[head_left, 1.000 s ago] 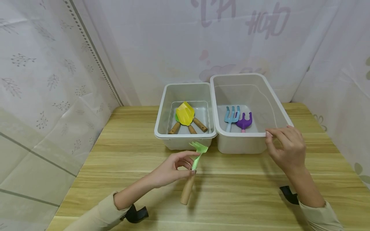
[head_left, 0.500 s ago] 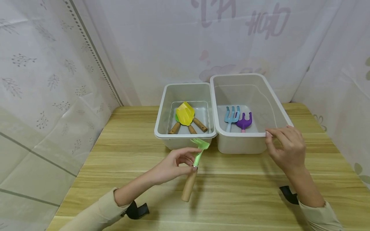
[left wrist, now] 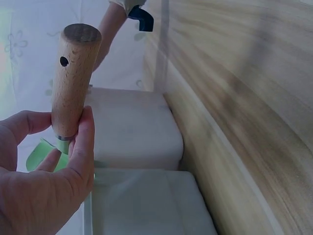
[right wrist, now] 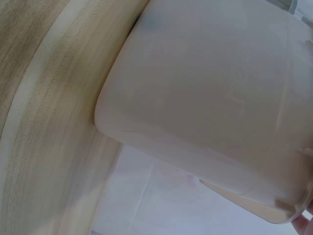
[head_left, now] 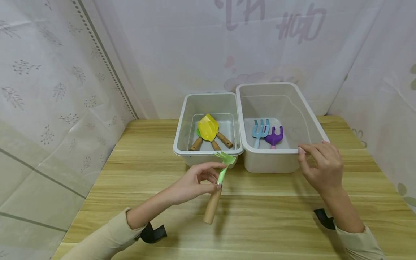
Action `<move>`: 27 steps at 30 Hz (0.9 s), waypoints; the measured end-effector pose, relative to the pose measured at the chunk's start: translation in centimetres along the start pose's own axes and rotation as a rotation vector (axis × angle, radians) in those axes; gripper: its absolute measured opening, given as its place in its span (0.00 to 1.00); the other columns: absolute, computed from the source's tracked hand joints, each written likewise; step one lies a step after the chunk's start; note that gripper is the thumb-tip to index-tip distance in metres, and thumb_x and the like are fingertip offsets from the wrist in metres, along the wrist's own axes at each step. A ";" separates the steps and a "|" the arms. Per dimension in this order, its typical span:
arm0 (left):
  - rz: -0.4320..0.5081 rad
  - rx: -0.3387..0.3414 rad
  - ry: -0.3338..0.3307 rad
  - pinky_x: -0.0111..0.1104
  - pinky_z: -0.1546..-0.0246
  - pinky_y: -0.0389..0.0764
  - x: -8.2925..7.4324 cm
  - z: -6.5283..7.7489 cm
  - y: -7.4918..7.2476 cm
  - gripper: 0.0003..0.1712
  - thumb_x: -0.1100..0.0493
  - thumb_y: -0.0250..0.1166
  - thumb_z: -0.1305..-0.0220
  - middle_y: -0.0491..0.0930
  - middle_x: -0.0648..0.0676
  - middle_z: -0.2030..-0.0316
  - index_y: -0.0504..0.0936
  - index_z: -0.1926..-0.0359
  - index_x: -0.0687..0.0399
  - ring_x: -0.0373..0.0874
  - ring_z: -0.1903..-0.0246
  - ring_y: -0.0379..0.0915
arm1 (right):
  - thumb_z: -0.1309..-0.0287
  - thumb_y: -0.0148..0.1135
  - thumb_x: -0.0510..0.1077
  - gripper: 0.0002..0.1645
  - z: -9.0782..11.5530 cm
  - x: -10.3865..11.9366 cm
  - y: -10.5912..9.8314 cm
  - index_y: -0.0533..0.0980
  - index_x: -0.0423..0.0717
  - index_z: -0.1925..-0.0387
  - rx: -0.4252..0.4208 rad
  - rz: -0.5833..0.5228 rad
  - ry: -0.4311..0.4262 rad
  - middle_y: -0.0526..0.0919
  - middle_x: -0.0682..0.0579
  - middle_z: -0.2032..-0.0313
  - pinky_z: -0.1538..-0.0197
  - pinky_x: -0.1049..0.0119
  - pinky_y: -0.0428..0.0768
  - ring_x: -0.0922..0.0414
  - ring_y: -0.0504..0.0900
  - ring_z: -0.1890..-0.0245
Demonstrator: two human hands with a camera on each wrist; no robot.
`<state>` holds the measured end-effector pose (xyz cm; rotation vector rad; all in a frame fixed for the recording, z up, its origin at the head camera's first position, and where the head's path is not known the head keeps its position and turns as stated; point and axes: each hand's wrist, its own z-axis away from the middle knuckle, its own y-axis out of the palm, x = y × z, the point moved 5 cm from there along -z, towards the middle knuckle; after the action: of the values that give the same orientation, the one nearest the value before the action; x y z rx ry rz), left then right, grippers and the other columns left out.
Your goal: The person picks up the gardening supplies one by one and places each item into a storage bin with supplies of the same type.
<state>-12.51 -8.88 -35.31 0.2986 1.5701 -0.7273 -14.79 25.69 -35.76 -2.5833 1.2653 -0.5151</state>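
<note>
In the head view my left hand pinches a green garden hand rake near the metal collar, thumb on one side and fingers along the green neck. Its tines overlap the near wall of the left bin, and the wooden handle slants down toward me. The left wrist view shows the handle end-up between thumb and fingers. My right hand grips the near right corner of the larger white bin, thumb outside the rim. Only a bit of those fingers shows in the right wrist view.
A smaller white bin touches the larger one on its left; inside lie a yellow trowel and other wooden-handled tools. Inside the larger bin are a blue fork and a purple fork. Fabric curtains surround the wooden table.
My left hand has moved slightly forward toward the bins, carrying the hand rake with it. The right hand stays at the larger bin's corner.
</note>
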 end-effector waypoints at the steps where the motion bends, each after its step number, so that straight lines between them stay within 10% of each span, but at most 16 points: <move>1: 0.000 0.002 0.002 0.31 0.48 0.85 -0.1 0.0 0.0 0.33 0.66 0.67 0.33 0.82 0.72 0.50 0.72 0.27 0.65 0.40 0.54 0.81 | 0.30 0.58 0.53 0.28 0.0 0.0 0.0 0.87 0.31 0.67 0.000 0.000 0.001 0.88 0.35 0.73 0.28 0.73 0.67 0.37 0.81 0.74; 27: -0.055 -0.013 0.044 0.38 0.40 0.84 -1.8 -1.7 -0.3 0.33 0.68 0.68 0.33 0.84 0.66 0.48 0.73 0.28 0.64 0.37 0.51 0.81 | 0.30 0.57 0.54 0.29 0.1 0.0 0.0 0.87 0.32 0.67 0.007 0.010 0.006 0.88 0.36 0.73 0.28 0.72 0.68 0.37 0.81 0.74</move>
<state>-13.73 -7.67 -33.52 0.2646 1.6294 -0.7569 -14.78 25.72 -35.86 -2.5707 1.2756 -0.5253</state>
